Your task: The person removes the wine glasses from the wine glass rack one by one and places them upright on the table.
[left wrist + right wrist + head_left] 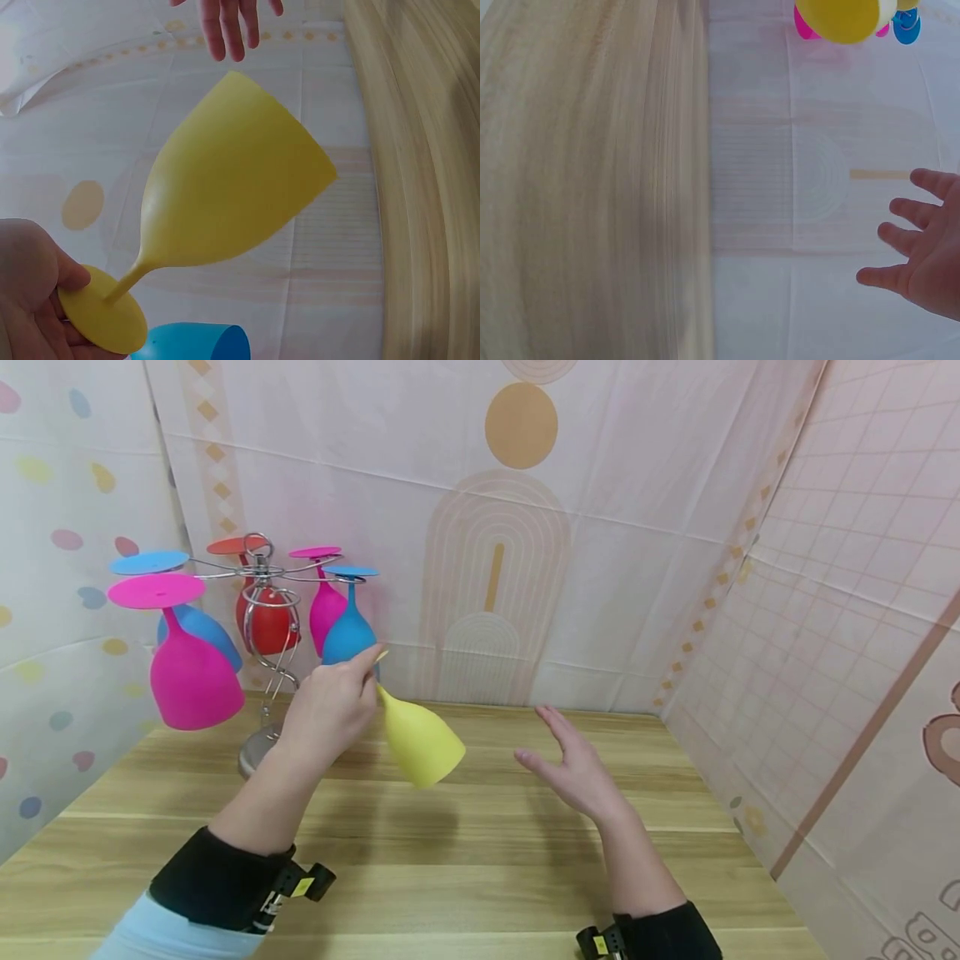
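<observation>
My left hand (333, 706) pinches the round base of a yellow wine goblet (420, 739) in front of the metal rack. The goblet hangs tilted above the table, its bowl pointing down and to the right. In the left wrist view the thumb and fingers lie on either side of the goblet's disc foot (105, 309). My right hand (573, 768) is held in the air to the right of the bowl, fingers spread and apart from it. Just behind the left hand hangs a blue goblet (349, 631), partly hidden by that hand.
The silver wire rack (258, 572) stands at the back left on a round base (257, 750). Upside down on its arms hang a near pink goblet (191, 681), another blue one (198, 631), a red one (272, 627) and a far pink one (325, 610). Patterned cloth (622, 568) surrounds the wooden table (480, 877).
</observation>
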`<state>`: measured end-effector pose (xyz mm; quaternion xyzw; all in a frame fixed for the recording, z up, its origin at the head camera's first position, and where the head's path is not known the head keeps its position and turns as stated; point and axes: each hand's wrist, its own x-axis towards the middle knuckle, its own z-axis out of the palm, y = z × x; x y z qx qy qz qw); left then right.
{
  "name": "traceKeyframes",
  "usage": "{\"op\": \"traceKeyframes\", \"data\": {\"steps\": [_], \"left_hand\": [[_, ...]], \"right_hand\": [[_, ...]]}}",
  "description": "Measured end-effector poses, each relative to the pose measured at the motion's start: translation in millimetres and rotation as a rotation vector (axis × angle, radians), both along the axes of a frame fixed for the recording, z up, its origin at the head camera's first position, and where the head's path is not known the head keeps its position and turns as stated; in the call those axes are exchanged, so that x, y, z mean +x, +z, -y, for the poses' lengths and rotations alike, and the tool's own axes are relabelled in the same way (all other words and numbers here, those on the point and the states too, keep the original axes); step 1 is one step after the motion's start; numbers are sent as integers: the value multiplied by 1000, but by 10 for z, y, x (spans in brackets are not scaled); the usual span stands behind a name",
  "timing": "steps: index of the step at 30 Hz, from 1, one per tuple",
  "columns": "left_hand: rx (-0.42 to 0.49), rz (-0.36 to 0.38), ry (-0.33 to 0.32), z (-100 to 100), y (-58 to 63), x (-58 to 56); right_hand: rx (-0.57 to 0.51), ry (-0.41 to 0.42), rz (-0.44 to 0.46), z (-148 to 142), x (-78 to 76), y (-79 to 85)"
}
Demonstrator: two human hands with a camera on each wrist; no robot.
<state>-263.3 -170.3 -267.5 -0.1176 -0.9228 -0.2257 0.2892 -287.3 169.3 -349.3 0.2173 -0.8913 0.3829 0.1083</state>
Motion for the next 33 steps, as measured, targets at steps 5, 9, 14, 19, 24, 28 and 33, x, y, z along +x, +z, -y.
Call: {"op": "traceKeyframes", "data": {"steps": [5,9,14,19,24,28,33], "left_hand": [[54,14,1,9,-77,-20],[88,27,8,13,-135,-36],[130,69,34,17,-209,-47],[174,103,45,18,-281,-61],[224,122,56,18,-355,-87],[278,146,62,15,-404,-108],[330,157,68,26,-469,-135]], "right_hand": [[-35,14,-24,6,9,16],[-62,20,-34,13,14,20],[-93,30,-30,21,14,10],[-165,68,-23,42,-5,-16],[-293,149,5,92,-17,-20],[-352,179,18,129,-23,-6],[-389,186,30,191,-12,34]]}}
